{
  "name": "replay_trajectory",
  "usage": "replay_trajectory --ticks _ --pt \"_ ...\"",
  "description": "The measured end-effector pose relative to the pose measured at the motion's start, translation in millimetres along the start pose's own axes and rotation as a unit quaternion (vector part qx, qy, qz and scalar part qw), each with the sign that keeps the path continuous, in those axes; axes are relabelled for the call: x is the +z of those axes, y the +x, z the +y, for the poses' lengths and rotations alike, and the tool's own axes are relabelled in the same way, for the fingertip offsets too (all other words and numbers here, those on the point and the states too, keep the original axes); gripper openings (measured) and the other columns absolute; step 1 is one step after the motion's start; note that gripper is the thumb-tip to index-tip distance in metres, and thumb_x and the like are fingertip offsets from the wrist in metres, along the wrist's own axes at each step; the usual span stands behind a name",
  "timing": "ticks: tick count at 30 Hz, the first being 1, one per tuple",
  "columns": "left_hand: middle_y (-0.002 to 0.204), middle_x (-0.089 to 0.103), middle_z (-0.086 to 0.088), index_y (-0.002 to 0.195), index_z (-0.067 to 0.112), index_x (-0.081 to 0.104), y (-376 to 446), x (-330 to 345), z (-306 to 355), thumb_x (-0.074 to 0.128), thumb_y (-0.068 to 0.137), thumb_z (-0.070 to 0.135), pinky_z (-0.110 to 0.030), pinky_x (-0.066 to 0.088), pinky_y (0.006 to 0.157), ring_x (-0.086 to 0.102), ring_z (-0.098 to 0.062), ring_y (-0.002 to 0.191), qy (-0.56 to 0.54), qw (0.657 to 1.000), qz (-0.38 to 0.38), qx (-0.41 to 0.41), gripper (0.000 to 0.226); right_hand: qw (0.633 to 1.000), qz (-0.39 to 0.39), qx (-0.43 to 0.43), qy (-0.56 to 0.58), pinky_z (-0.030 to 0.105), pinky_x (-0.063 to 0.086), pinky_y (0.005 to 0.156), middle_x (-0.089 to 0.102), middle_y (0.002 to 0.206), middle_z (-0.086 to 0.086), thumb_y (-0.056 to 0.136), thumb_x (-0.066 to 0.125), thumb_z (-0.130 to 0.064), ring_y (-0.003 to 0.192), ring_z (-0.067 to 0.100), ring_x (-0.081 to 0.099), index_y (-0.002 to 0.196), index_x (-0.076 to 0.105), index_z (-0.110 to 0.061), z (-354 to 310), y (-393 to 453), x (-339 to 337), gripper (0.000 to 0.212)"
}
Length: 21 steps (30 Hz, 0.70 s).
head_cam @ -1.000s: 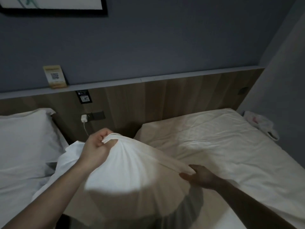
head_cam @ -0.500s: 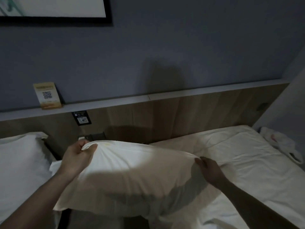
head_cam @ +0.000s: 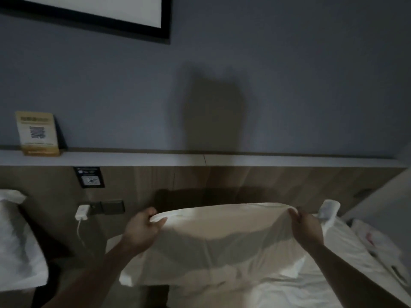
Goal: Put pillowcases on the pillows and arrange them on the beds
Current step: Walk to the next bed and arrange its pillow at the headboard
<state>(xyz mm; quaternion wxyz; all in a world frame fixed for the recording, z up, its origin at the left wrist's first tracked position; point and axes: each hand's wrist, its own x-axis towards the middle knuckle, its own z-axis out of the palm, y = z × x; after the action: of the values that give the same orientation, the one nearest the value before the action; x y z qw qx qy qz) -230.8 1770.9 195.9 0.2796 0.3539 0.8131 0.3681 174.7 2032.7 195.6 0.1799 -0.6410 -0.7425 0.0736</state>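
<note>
Pillow (head_cam: 222, 236), white, in its pillowcase, sits centre-bottom of frame, held up off the bed (head_cam: 311, 285) w/ its top edge level, just in front of the wood headboard (head_cam: 255, 181). Case looks fully pulled on: fabric smooth across the upper half, bulging in the middle, some loose folds and slack hanging at lower left corner and along the bottom. Can't tell if the open end is tucked or where it lies. Dim light, soft blur, so fine creases not readable.

Left hand (head_cam: 142, 230) grips the upper left corner, fingers curled over bunched cloth. Right hand (head_cam: 304, 225) grips the upper right corner, fingers closed round the edge. Both arms come up from the bottom of frame.

Progress, as judged: this pillow seems cased and is at the placing stage, prob. about to be set down at the head of this bed, lower right of frame. Left to do here: lower it, square it to the headboard, smooth the slack. A second cased pillow (head_cam: 17, 241) already lies on the other bed at far left edge, so that side looks done, at least in part.

Further out: rumpled white sheet on the bed under the pillow; a whitish bundle (head_cam: 378, 243) at right edge, can't ID. Charger (head_cam: 81, 212) plugged in left of centre w/ cord hanging. Small QR card (head_cam: 36, 132) stands on the ledge, upper left; picture frame (head_cam: 89, 16) at top left.
</note>
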Motion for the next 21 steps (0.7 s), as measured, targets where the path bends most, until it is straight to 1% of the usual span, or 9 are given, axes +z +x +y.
replay_trajectory --ticks 3,7,10,13,15,17,18,20,21 --pt "0.074 0.067 0.006 0.079 0.024 0.060 42.9 37.4 7.1 0.072 0.095 0.035 -0.030 0.044 0.065 0.065 -0.016 0.075 -0.007 1.000 -0.013 0.022 0.023 0.999 0.030 0.027 -0.011 0.046 0.053 0.085 0.075 0.091 0.025 0.104 0.034 -0.050 0.095 0.046 0.070 0.098 0.070 -0.009 18.2 48.5 33.0 0.055" --pt "0.065 0.063 0.005 0.073 0.023 0.060 99.0 96.1 13.2 0.072 0.095 0.036 -0.029 0.042 0.059 0.063 -0.011 0.068 -0.019 0.998 -0.028 0.045 0.028 0.995 0.073 0.057 -0.031 0.049 0.052 0.090 0.074 0.092 0.026 0.097 0.028 -0.057 0.096 0.048 0.070 0.098 0.071 -0.009 45.1 98.6 66.5 0.064" --pt "0.071 0.066 0.003 0.078 0.020 0.062 132.0 138.7 22.0 0.066 0.098 0.043 -0.029 0.041 0.059 0.063 -0.015 0.069 0.001 0.996 -0.063 0.067 0.030 0.990 0.102 0.091 -0.046 0.049 0.050 0.094 0.073 0.099 0.031 0.097 0.032 -0.055 0.102 0.051 0.068 0.101 0.073 -0.004 71.1 128.8 82.0 0.066" --pt "0.077 0.065 0.002 0.082 0.020 0.062 161.0 179.3 24.1 0.063 0.098 0.047 -0.032 0.043 0.062 0.064 -0.019 0.075 0.033 0.993 -0.053 0.095 0.031 0.986 0.124 0.093 -0.055 0.049 0.050 0.096 0.072 0.101 0.033 0.100 0.037 -0.053 0.104 0.051 0.068 0.102 0.074 -0.002 102.4 155.1 101.5 0.064" --pt "0.079 0.062 0.004 0.085 0.023 0.059 175.1 206.4 19.9 0.063 0.097 0.049 -0.032 0.042 0.065 0.064 -0.022 0.080 0.043 0.992 -0.035 0.112 0.029 0.987 0.125 0.087 -0.053 0.048 0.050 0.096 0.072 0.100 0.032 0.096 0.033 -0.056 0.104 0.049 0.068 0.102 0.074 -0.002 117.7 170.9 121.5 0.068" --pt "0.081 0.061 0.007 0.090 0.028 0.057 183.0 231.2 6.4 0.064 0.097 0.048 -0.031 0.041 0.065 0.065 -0.023 0.084 0.064 0.990 0.002 0.127 0.023 0.991 0.111 0.065 -0.040 0.048 0.051 0.093 0.072 0.098 0.032 0.089 0.027 -0.059 0.102 0.049 0.069 0.099 0.073 -0.002 131.3 184.5 149.9 0.074" --pt "0.083 0.064 0.006 0.093 0.030 0.058 183.4 241.7 -1.3 0.064 0.096 0.049 -0.032 0.044 0.067 0.068 -0.025 0.087 0.077 0.986 0.038 0.142 0.020 0.992 0.111 0.044 -0.030 0.048 0.051 0.091 0.072 0.096 0.031 0.089 0.026 -0.057 0.100 0.049 0.069 0.096 0.072 -0.002 138.3 188.8 167.0 0.073" --pt "0.094 0.073 0.001 0.102 0.028 0.066 180.7 258.8 -18.3 0.064 0.087 0.054 -0.036 0.053 0.077 0.071 -0.030 0.094 0.079 0.964 0.167 0.191 0.030 0.989 0.141 -0.033 0.003 0.049 0.051 0.084 0.069 0.089 0.030 0.093 0.031 -0.051 0.093 0.048 0.066 0.088 0.068 0.001 153.6 198.0 202.1 0.064" --pt "0.103 0.074 -0.001 0.108 0.026 0.068 175.1 264.9 -25.9 0.067 0.082 0.056 -0.040 0.054 0.085 0.070 -0.030 0.099 0.069 0.944 0.244 0.210 0.040 0.984 0.163 -0.067 0.030 0.049 0.049 0.085 0.067 0.092 0.030 0.094 0.038 -0.047 0.095 0.047 0.064 0.091 0.065 0.002 162.4 201.8 217.6 0.056"
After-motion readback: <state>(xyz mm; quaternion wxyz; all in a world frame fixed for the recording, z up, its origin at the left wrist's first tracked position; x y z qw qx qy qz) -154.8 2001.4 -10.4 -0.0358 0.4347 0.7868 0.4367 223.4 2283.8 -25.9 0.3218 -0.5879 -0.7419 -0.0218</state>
